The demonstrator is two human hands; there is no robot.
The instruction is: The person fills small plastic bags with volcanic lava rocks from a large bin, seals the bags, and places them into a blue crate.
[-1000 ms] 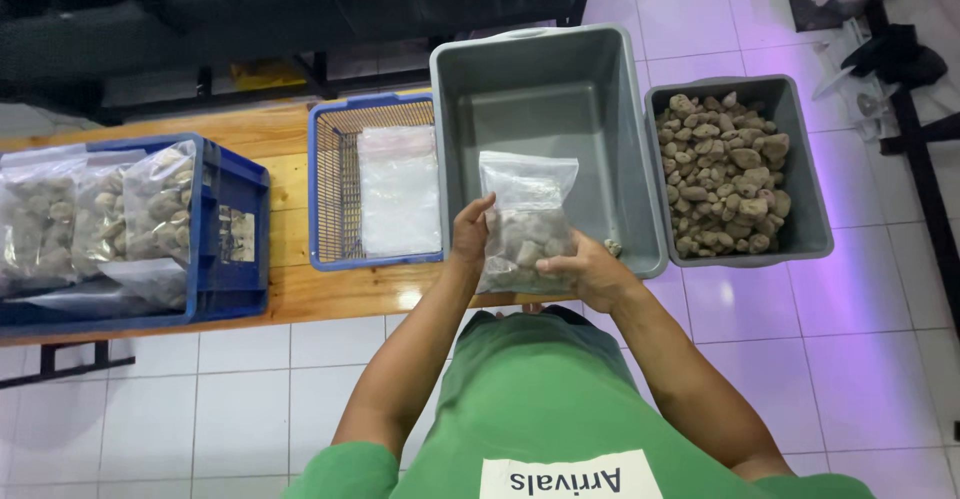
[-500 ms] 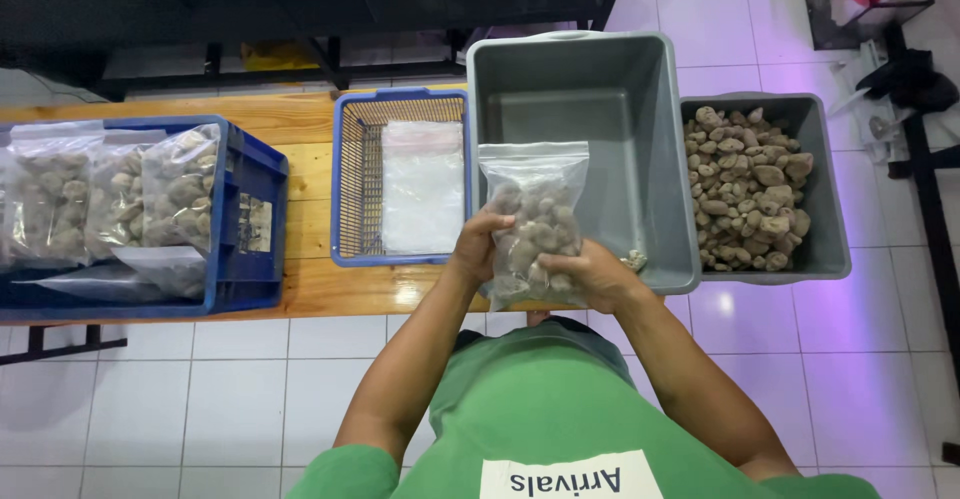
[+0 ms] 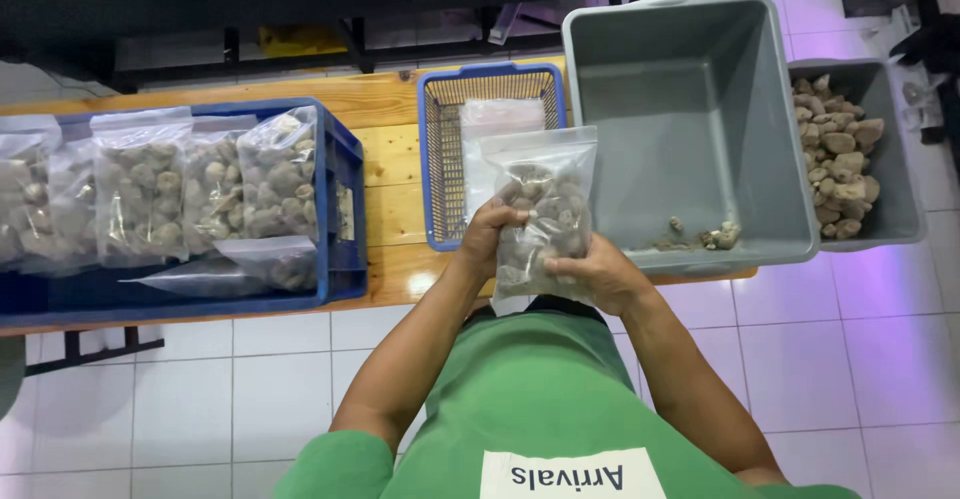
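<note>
— What did we have in our hands at that moment?

— We held a clear plastic bag (image 3: 540, 214) filled with grey-brown lumps. Our left hand (image 3: 490, 242) grasped its left side and our right hand (image 3: 598, 274) closed around its bottom corner. The bag stood upright above the front edge of the wooden bench (image 3: 390, 149), in front of our green shirt (image 3: 520, 399).

— And what did we see around it?

— Just behind the bag stood a blue wire basket (image 3: 440, 159) with flat empty bags (image 3: 495, 124) inside. To its right, a big grey tub (image 3: 700, 129) reached over the right end of the bench, with only a few lumps (image 3: 705, 237) in its front part. Beside it, a smaller grey tub (image 3: 880, 159) was full of loose lumps. At the left end of the bench, a blue crate (image 3: 340, 209) carried several filled bags (image 3: 200, 194), standing in a row.
</note>
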